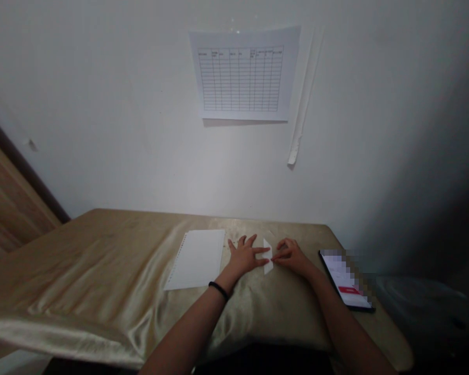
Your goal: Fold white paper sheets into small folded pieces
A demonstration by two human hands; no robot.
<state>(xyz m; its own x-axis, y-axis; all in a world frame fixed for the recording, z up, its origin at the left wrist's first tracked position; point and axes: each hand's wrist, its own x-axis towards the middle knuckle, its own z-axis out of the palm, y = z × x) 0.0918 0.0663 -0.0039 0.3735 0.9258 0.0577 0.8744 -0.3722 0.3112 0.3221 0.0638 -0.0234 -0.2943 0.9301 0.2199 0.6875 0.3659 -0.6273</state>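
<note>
A small folded white paper (268, 256) lies on the cloth-covered table (101, 260), between my two hands. My left hand (245, 255) rests flat with its fingers spread, the fingertips pressing on the paper's left edge. A black band circles that wrist. My right hand (292, 255) has its fingers curled in a pinch on the paper's right edge. A stack of white sheets (197, 259) lies just left of my left hand.
A phone (346, 281) with a lit screen lies at the table's right edge. A printed table sheet (244, 75) is stuck on the white wall. A wooden panel (8, 208) stands at the left. The satin cloth hangs over the near edge.
</note>
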